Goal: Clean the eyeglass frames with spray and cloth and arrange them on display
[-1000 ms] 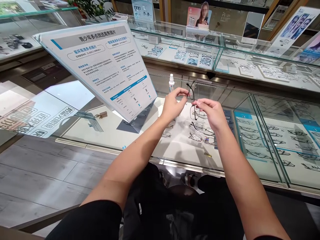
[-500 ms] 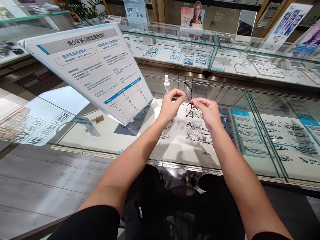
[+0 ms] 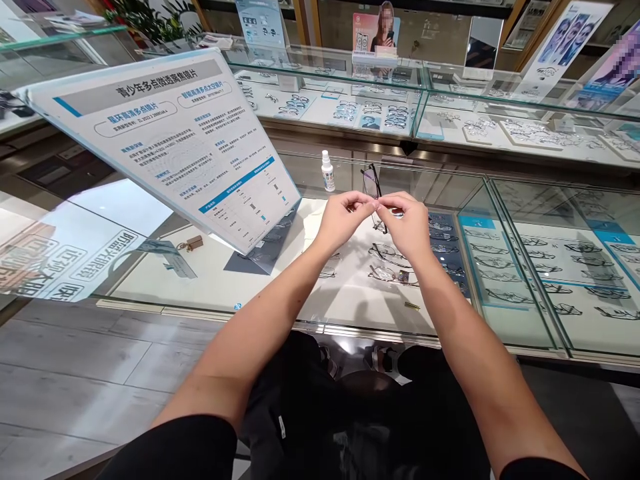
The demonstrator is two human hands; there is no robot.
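A pair of thin dark-framed eyeglasses [image 3: 377, 180] is held upright above the glass counter, partly hidden by the fingers. My left hand [image 3: 345, 217] pinches at its middle from the left, thumb and fingertips pressed together. From the right, my right hand [image 3: 406, 220] closes on the same frame, and the fingertips of both hands touch. Beyond my left hand a small white spray bottle [image 3: 327, 173] stands upright on the counter. More eyeglasses [image 3: 393, 275] lie in the case below my hands.
A large tilted sign board [image 3: 170, 147] stands at the left. Near it are a brown key fob [image 3: 194, 243] and a dark blue sheet [image 3: 250, 260]. Glass display cases [image 3: 530, 267] with rows of frames extend right; another display counter [image 3: 320, 120] runs behind.
My hands have come together, so their fingertips now meet at the eyeglasses. The glasses have turned and tilted slightly. The whole view has shifted a little.
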